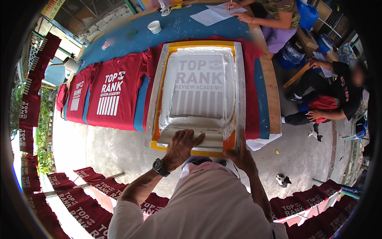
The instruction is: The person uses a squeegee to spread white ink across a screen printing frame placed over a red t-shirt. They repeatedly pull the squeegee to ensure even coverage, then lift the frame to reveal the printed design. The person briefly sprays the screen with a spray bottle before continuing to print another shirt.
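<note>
A silkscreen frame [240, 79] with orange tape round its inner edge lies over a dark red T-shirt on the table. White ink borders its mesh [195, 91], through which lettering and stripes show. My left hand [181, 148] is closed over a wide metal squeegee [195, 137], which rests across the near end of the screen. At the frame's near right corner, my right hand [242, 156] is closed round the edge; its fingertips are partly hidden. Left of the frame lies a dark red T-shirt [115, 85] with white print.
A blue-topped table [179, 30] carries another printed shirt [77, 93] and a white tub [154, 27]. Across it a person's hand [234, 5] writes on paper [213, 15]. Someone sits at right [338, 91]. Printed shirts [79, 207] hang behind me; a cat [283, 180] is on the floor.
</note>
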Demonstrator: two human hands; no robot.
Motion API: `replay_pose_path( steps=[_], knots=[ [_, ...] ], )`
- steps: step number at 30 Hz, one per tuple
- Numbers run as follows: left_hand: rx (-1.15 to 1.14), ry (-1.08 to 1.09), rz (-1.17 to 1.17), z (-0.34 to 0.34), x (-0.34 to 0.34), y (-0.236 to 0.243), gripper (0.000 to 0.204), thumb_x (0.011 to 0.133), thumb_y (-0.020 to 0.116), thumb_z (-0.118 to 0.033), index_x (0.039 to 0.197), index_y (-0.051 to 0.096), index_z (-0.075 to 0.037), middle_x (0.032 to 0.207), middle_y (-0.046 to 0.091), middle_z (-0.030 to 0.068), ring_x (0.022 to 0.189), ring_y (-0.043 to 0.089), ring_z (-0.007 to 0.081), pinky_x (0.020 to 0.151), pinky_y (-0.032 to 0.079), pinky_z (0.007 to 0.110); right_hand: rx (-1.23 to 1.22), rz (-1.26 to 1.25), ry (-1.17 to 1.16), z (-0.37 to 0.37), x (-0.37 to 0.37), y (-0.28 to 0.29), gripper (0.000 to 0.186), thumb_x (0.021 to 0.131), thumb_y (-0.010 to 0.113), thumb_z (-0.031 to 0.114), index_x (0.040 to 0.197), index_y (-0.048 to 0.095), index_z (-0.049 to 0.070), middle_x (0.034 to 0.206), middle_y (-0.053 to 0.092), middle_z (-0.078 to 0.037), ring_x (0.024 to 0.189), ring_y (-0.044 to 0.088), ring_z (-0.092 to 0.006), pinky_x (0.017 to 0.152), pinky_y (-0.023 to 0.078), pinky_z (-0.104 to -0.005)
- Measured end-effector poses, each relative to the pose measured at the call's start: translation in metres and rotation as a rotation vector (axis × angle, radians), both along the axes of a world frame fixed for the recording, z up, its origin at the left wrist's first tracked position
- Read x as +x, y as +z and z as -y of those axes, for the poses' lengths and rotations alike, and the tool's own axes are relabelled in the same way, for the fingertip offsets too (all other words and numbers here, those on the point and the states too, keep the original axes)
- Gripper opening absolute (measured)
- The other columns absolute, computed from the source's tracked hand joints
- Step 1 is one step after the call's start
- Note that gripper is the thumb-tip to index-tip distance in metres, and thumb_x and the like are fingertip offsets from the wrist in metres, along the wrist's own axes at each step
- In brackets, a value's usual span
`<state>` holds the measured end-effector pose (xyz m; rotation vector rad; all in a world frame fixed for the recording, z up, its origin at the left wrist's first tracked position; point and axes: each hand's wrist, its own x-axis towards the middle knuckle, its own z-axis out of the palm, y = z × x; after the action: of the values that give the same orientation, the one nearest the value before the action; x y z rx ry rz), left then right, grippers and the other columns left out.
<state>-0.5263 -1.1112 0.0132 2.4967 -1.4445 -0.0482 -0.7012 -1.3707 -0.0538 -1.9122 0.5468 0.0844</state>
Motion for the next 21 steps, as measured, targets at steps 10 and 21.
replay_pose_path(
  steps=[10, 21],
  knots=[
    [-0.076, 0.025, 0.056, 0.041, 0.07, -0.018, 0.072, 0.082, 0.068, 0.006, 0.149, 0.066, -0.021, 0.114, 0.058, 0.0091, 0.113, 0.065, 0.0306, 0.099, 0.054, 0.047, 0.038, -0.055, -0.005, 0.0, 0.001, 0.006, 0.131, 0.09, 0.091, 0.035, 0.178, -0.004, 0.01, 0.136, 0.07, -0.038, 0.124, 0.069, -0.0572, 0.105, 0.059, -0.0601],
    [-0.059, -0.042, 0.221, 0.15, 0.301, -0.045, 0.077, 0.082, 0.073, 0.007, 0.151, 0.064, -0.025, 0.117, 0.059, 0.0055, 0.116, 0.065, 0.0258, 0.104, 0.055, 0.046, 0.018, -0.15, -0.007, 0.001, 0.005, 0.01, 0.134, 0.087, 0.093, 0.042, 0.176, 0.0, 0.006, 0.123, 0.074, -0.04, 0.114, 0.072, -0.0595, 0.092, 0.063, -0.0609]
  ],
)
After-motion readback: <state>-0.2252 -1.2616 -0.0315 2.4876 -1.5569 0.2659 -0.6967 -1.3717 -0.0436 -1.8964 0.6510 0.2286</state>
